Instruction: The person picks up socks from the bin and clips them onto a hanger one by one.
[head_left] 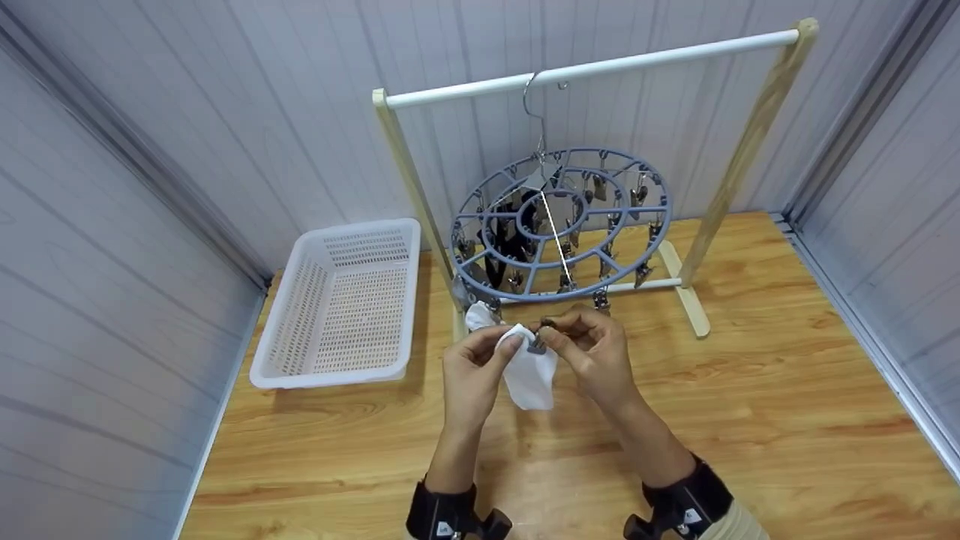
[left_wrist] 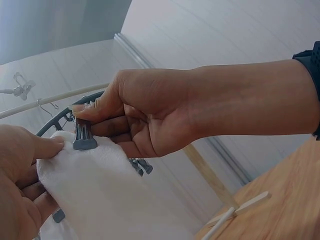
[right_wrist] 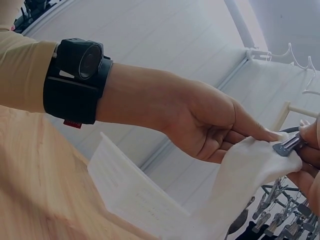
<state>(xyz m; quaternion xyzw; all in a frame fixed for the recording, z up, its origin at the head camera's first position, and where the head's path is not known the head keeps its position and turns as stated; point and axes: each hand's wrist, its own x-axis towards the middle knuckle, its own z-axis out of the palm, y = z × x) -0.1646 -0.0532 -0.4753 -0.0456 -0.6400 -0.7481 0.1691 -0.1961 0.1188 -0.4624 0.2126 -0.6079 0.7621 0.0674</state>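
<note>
A white sock [head_left: 531, 382] hangs below the near rim of a round blue-grey clip hanger [head_left: 592, 292]. My left hand [head_left: 471, 371] pinches the sock's upper edge between thumb and fingers. On the sock's edge sits a grey-tipped metal clip [left_wrist: 85, 135], which my right hand [head_left: 600, 360] pinches at its handle end. From the right wrist side, the clip's grey tip lies over the white fabric. To the left, another white piece of cloth [head_left: 480, 316] hangs under the hanger's rim. Dark cloth items [head_left: 506, 244] dangle inside the ring.
The hanger hooks onto the white rail [head_left: 600, 69] of a wooden-legged rack [head_left: 750, 157]. Several unused clips [head_left: 637, 196] dangle from the ring. A white perforated plastic basket [head_left: 411, 300] stands left of the rack on the wood-grain surface. Panelled walls enclose the sides and back.
</note>
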